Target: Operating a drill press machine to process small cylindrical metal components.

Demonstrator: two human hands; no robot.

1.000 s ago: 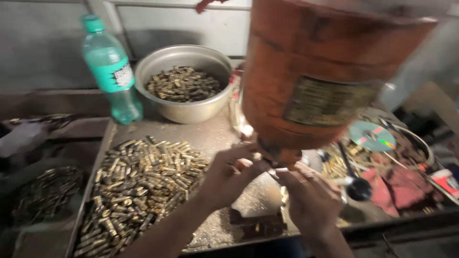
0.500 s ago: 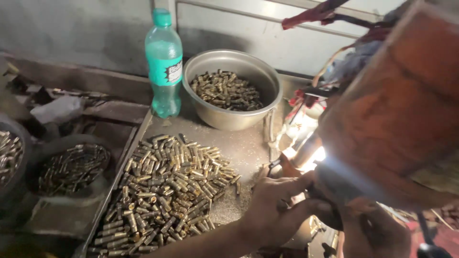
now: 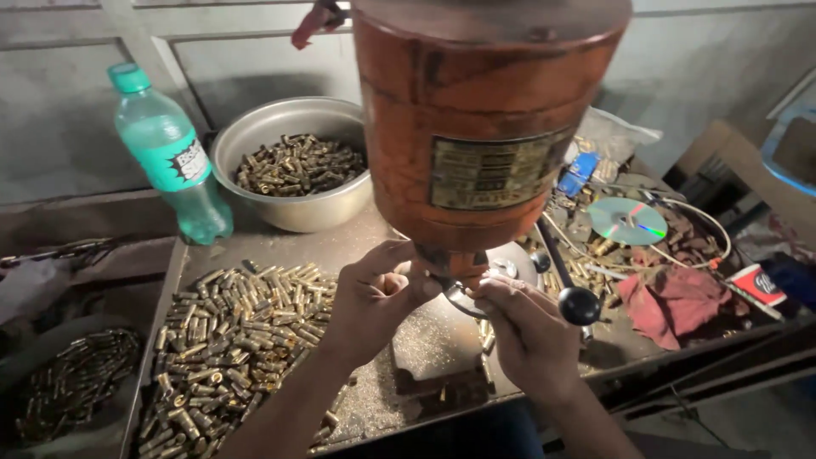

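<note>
A big orange machine housing (image 3: pixel 484 119) hangs over the bench and hides much of it. Both my hands meet under its lower end, at the dark spindle (image 3: pixel 450 259). My left hand (image 3: pixel 374 293) is curled, pinching a small brass piece (image 3: pixel 399 276) beside the spindle. My right hand (image 3: pixel 523 327) has its fingertips closed on a curved metal fitting (image 3: pixel 459 299) just below the spindle. A heap of brass cylinders (image 3: pixel 238 340) lies on the metal tray (image 3: pixel 170 272) left of my left hand.
A steel bowl (image 3: pixel 293 212) holding more brass pieces stands at the back, beside a green plastic bottle (image 3: pixel 170 153). A black-knobbed lever (image 3: pixel 578 304) sticks out by my right hand. A shiny disc (image 3: pixel 627 219), red rag (image 3: pixel 671 297) and clutter lie right; a dark bin (image 3: pixel 68 382) of brass sits lower left.
The view swung left and back to centre. Both hands stayed under the machine's lower end; the right hand now shows plainly on the fitting.
</note>
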